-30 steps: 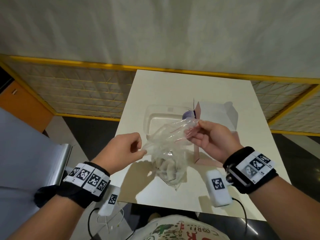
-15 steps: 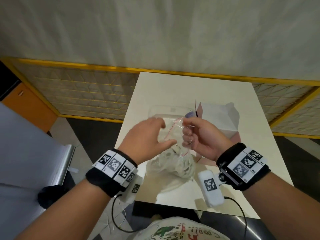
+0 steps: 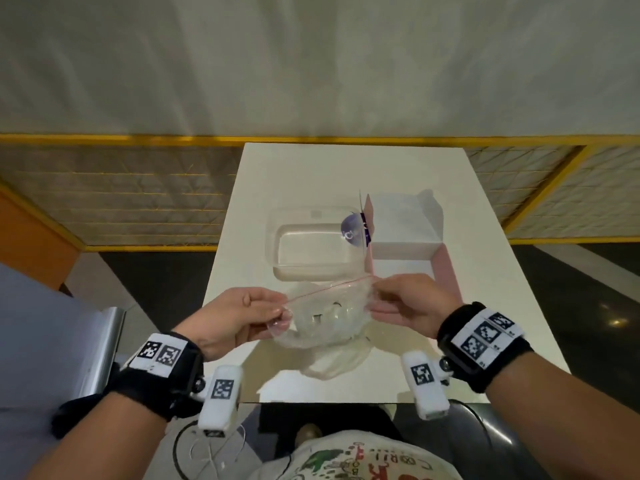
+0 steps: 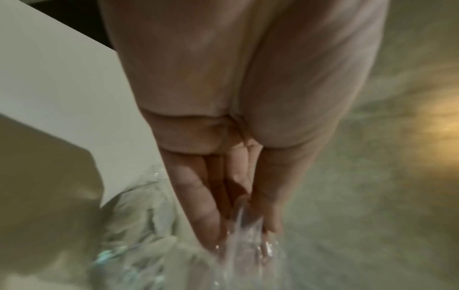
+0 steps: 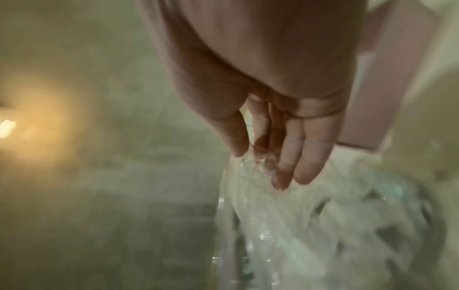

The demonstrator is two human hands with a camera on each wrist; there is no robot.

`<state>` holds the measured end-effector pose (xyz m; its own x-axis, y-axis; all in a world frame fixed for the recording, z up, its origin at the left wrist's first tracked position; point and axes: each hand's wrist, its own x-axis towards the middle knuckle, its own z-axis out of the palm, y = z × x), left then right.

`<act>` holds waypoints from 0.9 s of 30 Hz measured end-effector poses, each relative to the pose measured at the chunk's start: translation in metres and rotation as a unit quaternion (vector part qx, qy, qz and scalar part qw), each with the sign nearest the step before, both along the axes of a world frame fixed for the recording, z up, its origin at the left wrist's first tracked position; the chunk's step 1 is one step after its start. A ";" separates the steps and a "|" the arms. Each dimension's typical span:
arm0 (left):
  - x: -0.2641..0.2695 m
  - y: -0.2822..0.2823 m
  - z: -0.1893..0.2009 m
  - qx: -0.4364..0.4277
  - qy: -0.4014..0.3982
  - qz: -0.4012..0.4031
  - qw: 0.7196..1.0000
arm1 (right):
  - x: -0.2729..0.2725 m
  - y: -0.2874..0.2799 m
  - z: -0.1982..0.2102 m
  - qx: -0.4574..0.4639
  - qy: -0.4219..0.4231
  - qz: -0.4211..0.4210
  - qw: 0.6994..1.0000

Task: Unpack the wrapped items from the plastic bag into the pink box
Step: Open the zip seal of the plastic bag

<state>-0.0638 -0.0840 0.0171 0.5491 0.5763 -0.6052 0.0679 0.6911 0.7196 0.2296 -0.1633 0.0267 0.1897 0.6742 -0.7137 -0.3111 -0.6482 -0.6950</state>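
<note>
A clear plastic zip bag (image 3: 325, 320) with a red seal line hangs between my two hands above the near part of the white table (image 3: 311, 174). Pale wrapped items (image 3: 329, 311) show through it. My left hand (image 3: 277, 311) pinches the bag's left top corner. My right hand (image 3: 375, 289) pinches the right top corner. Both wrist views are blurred and show the thumb and fingers closed on the clear plastic bag (image 4: 246, 247) (image 5: 270, 196). The pink box (image 3: 408, 233) stands open behind the bag, its flap (image 3: 446, 271) beside my right hand.
A clear plastic tray (image 3: 311, 244) lies left of the pink box, with a purple sticker (image 3: 351, 232) at its right edge. A yellow-framed mesh fence (image 3: 121, 188) runs behind the table. A grey surface (image 3: 41, 323) lies to my left.
My left hand has taken hold of the bag's left corner. Both hands moved apart and stretched the bag's top edge out flat between them.
</note>
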 end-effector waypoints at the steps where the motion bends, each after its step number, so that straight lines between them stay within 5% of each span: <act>1: 0.000 -0.005 -0.008 -0.006 0.012 -0.015 1.000 | 0.000 0.001 -0.001 0.008 0.079 -0.035 0.996; 4: 0.004 -0.019 -0.033 -0.031 0.043 -0.025 0.998 | -0.011 0.008 0.005 0.049 0.175 -0.053 0.982; 7: 0.008 -0.019 -0.043 -0.069 0.009 0.060 0.996 | -0.024 0.016 0.010 0.027 0.177 -0.051 0.982; 11: 0.008 0.002 -0.040 -0.171 -0.145 0.268 0.937 | -0.024 0.011 0.002 -0.015 0.214 -0.041 0.976; 14: 0.010 0.011 -0.034 -0.203 -0.203 0.306 0.908 | -0.026 -0.001 -0.005 0.012 0.132 0.049 0.990; 17: 0.009 0.011 -0.022 -0.199 -0.218 0.200 0.934 | -0.019 -0.004 -0.021 0.014 -0.043 0.083 0.995; 19: 0.009 0.004 -0.017 -0.142 -0.157 0.122 0.970 | -0.016 -0.007 -0.025 0.015 -0.138 0.126 0.982; 21: 0.008 -0.003 -0.023 -0.012 -0.023 0.027 0.999 | -0.013 -0.010 -0.027 0.002 -0.233 0.168 0.958; 23: 0.009 -0.013 -0.031 0.162 0.157 -0.111 0.968 | -0.013 -0.010 -0.030 -0.013 -0.275 0.154 0.949; 25: 0.012 -0.027 -0.041 0.302 0.242 -0.216 0.897 | -0.015 -0.009 -0.033 -0.021 -0.163 0.088 0.982; 27: 0.018 -0.035 -0.053 0.323 0.225 -0.227 0.890 | -0.019 -0.005 -0.031 0.000 0.036 0.000 0.999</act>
